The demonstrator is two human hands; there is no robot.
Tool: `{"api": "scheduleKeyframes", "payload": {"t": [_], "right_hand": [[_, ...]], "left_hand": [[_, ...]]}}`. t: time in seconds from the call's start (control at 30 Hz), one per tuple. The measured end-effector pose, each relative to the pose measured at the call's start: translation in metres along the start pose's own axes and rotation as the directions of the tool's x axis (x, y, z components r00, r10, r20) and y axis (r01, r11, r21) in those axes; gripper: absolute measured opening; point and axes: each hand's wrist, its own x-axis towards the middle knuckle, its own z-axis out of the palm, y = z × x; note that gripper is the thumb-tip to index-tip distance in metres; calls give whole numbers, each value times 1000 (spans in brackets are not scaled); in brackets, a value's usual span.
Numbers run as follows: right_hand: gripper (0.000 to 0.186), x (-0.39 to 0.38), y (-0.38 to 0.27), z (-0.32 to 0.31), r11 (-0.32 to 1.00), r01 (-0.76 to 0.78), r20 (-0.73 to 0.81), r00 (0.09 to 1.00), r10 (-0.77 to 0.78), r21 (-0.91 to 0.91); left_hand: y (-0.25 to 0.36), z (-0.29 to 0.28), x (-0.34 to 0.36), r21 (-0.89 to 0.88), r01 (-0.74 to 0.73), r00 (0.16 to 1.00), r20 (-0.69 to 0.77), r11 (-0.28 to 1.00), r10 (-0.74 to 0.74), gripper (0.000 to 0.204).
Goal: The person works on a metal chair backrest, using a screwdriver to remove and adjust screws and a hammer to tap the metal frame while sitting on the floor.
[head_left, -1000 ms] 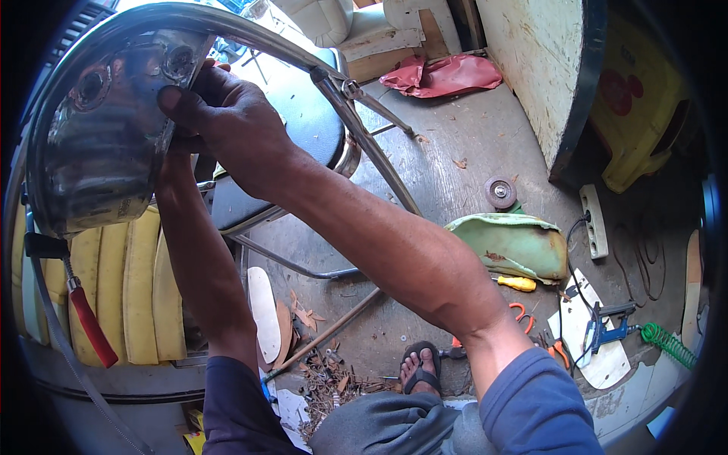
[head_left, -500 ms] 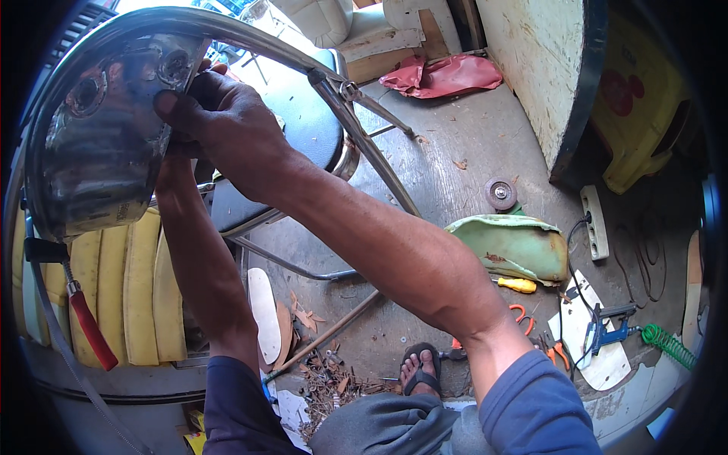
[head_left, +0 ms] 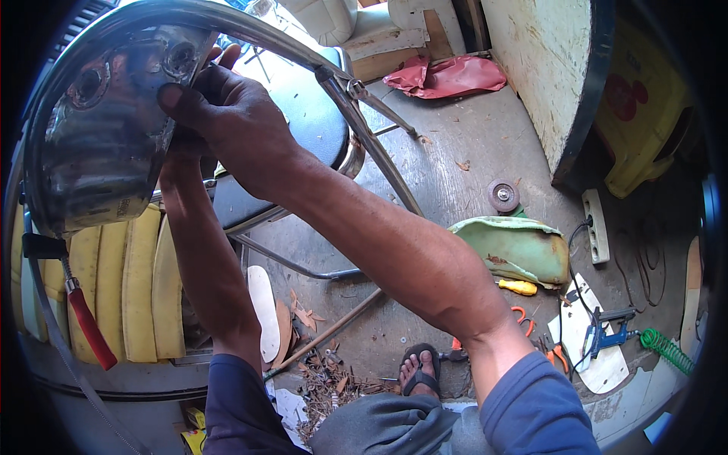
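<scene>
A shiny curved metal panel (head_left: 102, 144) with two round ring-shaped marks fills the upper left, bordered by a bent chrome tube (head_left: 250, 32). My right hand (head_left: 231, 125) is closed at the panel's right edge, its thumb lying on the face and its other fingers reaching round behind. Just below it, my left hand (head_left: 186, 144) is mostly covered by the right hand and the panel, so its fingers cannot be made out. A bar clamp with a red handle (head_left: 89, 326) hangs at the panel's lower left.
A chair with a dark padded seat (head_left: 303, 129) stands beyond my hands. Yellow padded strips (head_left: 140, 288) lie at left. On the floor are a red sheet (head_left: 447, 78), green curved piece (head_left: 516, 246), yellow-handled screwdriver (head_left: 518, 287), blue air tool (head_left: 609, 334), power strip (head_left: 596, 226) and wood scraps.
My right hand has shifted very slightly at the panel edge, and fingertips show a little more above it. The whole view has moved slightly; the panel stays in place.
</scene>
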Motion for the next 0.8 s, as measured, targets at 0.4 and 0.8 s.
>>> {"api": "scheduleKeyframes", "payload": {"t": [0.4,0.8], "right_hand": [[42,0,0,8,998,54,11,998,-55,32],[37,-9,-24,11,982,-187,-57,981,185,-37]], "left_hand": [[-6,7,-15,-123,-48,999,-5,991,47,59],[-25,10,-18,-215,-103,995,-15,971,103,62]]}}
